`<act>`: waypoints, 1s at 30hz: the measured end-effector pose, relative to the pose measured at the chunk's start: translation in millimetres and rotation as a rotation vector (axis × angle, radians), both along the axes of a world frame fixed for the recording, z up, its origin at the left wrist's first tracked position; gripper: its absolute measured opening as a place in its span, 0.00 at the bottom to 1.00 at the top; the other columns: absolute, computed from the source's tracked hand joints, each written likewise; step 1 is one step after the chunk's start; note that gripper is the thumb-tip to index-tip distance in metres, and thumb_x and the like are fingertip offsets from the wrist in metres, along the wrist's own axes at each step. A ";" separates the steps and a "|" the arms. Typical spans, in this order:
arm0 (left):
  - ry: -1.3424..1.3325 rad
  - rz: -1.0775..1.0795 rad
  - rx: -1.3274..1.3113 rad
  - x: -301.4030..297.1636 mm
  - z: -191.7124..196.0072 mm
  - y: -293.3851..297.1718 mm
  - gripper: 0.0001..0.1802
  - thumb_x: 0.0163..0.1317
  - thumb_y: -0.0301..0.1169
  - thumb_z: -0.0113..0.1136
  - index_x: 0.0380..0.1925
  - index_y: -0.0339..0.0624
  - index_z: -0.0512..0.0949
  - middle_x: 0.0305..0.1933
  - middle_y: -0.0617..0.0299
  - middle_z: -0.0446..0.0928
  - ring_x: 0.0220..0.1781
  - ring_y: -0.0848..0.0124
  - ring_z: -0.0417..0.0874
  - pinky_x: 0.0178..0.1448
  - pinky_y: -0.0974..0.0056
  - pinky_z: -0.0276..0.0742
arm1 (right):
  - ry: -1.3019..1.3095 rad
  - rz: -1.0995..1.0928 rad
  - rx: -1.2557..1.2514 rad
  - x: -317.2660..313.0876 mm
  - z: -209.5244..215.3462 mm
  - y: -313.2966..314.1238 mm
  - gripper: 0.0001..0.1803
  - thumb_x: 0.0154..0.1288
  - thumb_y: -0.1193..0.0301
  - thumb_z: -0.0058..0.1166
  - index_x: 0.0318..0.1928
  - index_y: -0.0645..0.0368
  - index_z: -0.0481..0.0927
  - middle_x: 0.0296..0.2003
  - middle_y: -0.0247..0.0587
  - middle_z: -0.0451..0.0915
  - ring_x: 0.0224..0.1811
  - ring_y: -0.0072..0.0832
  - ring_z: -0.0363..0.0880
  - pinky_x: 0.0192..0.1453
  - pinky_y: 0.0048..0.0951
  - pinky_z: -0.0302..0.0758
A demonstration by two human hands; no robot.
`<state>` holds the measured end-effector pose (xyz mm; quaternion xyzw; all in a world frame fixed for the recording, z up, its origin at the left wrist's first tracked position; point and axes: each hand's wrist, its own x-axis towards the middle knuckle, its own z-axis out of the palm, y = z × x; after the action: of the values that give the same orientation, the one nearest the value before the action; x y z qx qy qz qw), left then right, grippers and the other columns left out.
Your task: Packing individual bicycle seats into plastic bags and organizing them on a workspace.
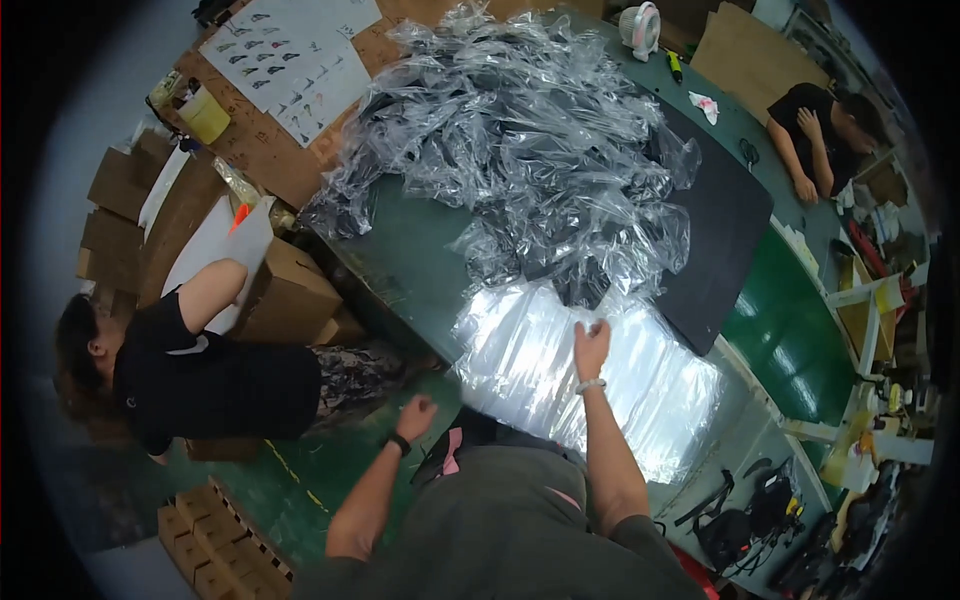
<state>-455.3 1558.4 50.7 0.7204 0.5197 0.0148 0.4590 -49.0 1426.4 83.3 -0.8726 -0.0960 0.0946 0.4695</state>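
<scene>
A flat stack of clear plastic bags [520,345] lies shining at the near edge of the table, directly before me. Over its far edge is my right hand [592,348], its fingers curled in; whether a bag is pinched in them is too small to tell. My left hand [417,418], with a dark band at the wrist, hangs beside my body, off the table; its fingers are curled closed and nothing shows in them. Beyond the stack rises a large heap of crumpled clear plastic bags [520,130], with dark contents showing through in places.
A black sheet [715,230] lies right of the heap. A person [220,370] stands at my left by an open carton [290,290]; another person [825,140] sits far right. A white fan [640,30] stands at the back; black straps and gear [750,515] lie near right.
</scene>
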 end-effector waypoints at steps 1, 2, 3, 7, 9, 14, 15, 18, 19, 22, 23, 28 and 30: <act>-0.030 -0.027 0.014 30.3 3.1 19.7 0.24 0.57 0.43 0.64 0.46 0.37 0.74 0.40 0.49 0.81 0.41 0.57 0.82 0.45 0.56 0.76 | -0.034 -0.051 0.006 16.7 -0.4 3.7 0.32 0.55 0.61 0.64 0.54 0.70 0.71 0.41 0.51 0.76 0.42 0.42 0.76 0.51 0.37 0.72; -0.062 -0.049 0.028 62.2 4.7 39.1 0.25 0.57 0.43 0.65 0.47 0.36 0.73 0.41 0.50 0.80 0.41 0.58 0.81 0.46 0.56 0.76 | -0.072 -0.098 0.012 31.5 -0.8 8.7 0.32 0.55 0.61 0.64 0.54 0.71 0.71 0.42 0.51 0.76 0.42 0.42 0.76 0.52 0.37 0.72; -0.060 -0.035 0.029 93.2 3.8 61.9 0.25 0.58 0.42 0.66 0.47 0.35 0.73 0.38 0.53 0.79 0.39 0.63 0.80 0.45 0.59 0.76 | -0.059 -0.122 -0.026 43.0 3.2 17.9 0.33 0.54 0.59 0.65 0.54 0.71 0.71 0.43 0.52 0.76 0.44 0.42 0.76 0.53 0.37 0.71; -0.241 0.204 -0.014 215.0 -5.0 137.8 0.29 0.58 0.42 0.67 0.50 0.29 0.72 0.39 0.54 0.80 0.41 0.67 0.81 0.46 0.63 0.76 | 0.094 -0.027 -0.110 61.1 15.7 43.0 0.36 0.52 0.57 0.66 0.54 0.71 0.71 0.44 0.53 0.77 0.46 0.43 0.77 0.54 0.36 0.72; -0.243 0.231 -0.132 266.8 -3.7 165.2 0.29 0.58 0.41 0.67 0.50 0.28 0.73 0.41 0.52 0.81 0.43 0.65 0.82 0.47 0.62 0.77 | 0.129 -0.052 -0.102 62.4 9.3 40.0 0.35 0.53 0.58 0.67 0.53 0.71 0.71 0.44 0.53 0.78 0.45 0.41 0.78 0.53 0.35 0.73; -0.085 0.247 -0.051 298.6 -47.8 191.9 0.24 0.58 0.39 0.66 0.48 0.31 0.76 0.40 0.57 0.81 0.39 0.67 0.81 0.42 0.63 0.78 | 0.331 -0.066 0.160 65.8 5.6 60.6 0.27 0.54 0.69 0.68 0.50 0.71 0.72 0.43 0.46 0.80 0.43 0.32 0.80 0.51 0.30 0.75; -0.231 0.296 -0.238 297.7 -48.9 187.4 0.23 0.59 0.38 0.65 0.49 0.34 0.75 0.39 0.59 0.80 0.37 0.69 0.81 0.40 0.64 0.77 | 0.326 -0.068 0.173 70.3 -1.5 57.8 0.24 0.53 0.72 0.67 0.48 0.70 0.73 0.43 0.45 0.80 0.42 0.30 0.79 0.50 0.29 0.75; -0.358 0.376 -0.604 289.4 -4.7 160.4 0.23 0.61 0.36 0.63 0.55 0.41 0.73 0.38 0.64 0.78 0.37 0.75 0.78 0.37 0.67 0.76 | 0.294 -0.074 0.121 73.4 -14.1 38.8 0.21 0.54 0.73 0.66 0.46 0.69 0.75 0.41 0.44 0.81 0.40 0.28 0.78 0.48 0.28 0.74; -0.413 0.483 -0.646 273.8 6.7 152.0 0.24 0.61 0.35 0.63 0.56 0.43 0.71 0.39 0.65 0.77 0.37 0.76 0.77 0.37 0.68 0.75 | 0.302 -0.074 0.119 71.6 -14.5 34.7 0.21 0.54 0.73 0.66 0.46 0.69 0.75 0.41 0.44 0.81 0.40 0.28 0.78 0.48 0.28 0.74; -0.488 0.630 -0.707 205.2 10.4 135.3 0.38 0.58 0.34 0.67 0.65 0.37 0.62 0.41 0.64 0.76 0.32 0.75 0.75 0.31 0.70 0.71 | 0.405 -0.022 0.160 60.1 -7.9 37.4 0.17 0.56 0.75 0.63 0.45 0.68 0.76 0.40 0.43 0.81 0.40 0.28 0.77 0.47 0.28 0.73; -0.506 0.672 -0.716 189.6 21.0 126.0 0.35 0.59 0.35 0.67 0.64 0.38 0.64 0.40 0.65 0.76 0.33 0.76 0.75 0.32 0.70 0.70 | 0.367 -0.025 0.225 53.6 0.4 33.9 0.16 0.57 0.75 0.61 0.45 0.68 0.76 0.41 0.42 0.81 0.40 0.27 0.77 0.47 0.28 0.73; -0.532 0.704 -0.719 125.7 34.2 76.5 0.22 0.63 0.34 0.64 0.55 0.41 0.71 0.38 0.68 0.76 0.36 0.78 0.75 0.34 0.70 0.71 | 0.514 -0.113 0.434 3.4 35.8 -1.8 0.18 0.60 0.78 0.57 0.51 0.68 0.75 0.45 0.40 0.80 0.43 0.26 0.77 0.51 0.27 0.72; -0.630 0.671 -0.861 120.3 41.8 64.8 0.11 0.65 0.31 0.61 0.45 0.44 0.73 0.38 0.67 0.77 0.36 0.77 0.77 0.34 0.69 0.73 | 0.517 -0.115 0.449 -17.8 38.9 -23.5 0.20 0.60 0.78 0.57 0.53 0.67 0.74 0.47 0.39 0.79 0.45 0.27 0.77 0.52 0.28 0.73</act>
<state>-335.0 1623.2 92.5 0.2299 0.5167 0.1589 0.8093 -66.8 1402.9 122.2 -0.6988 0.0572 0.2623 0.6630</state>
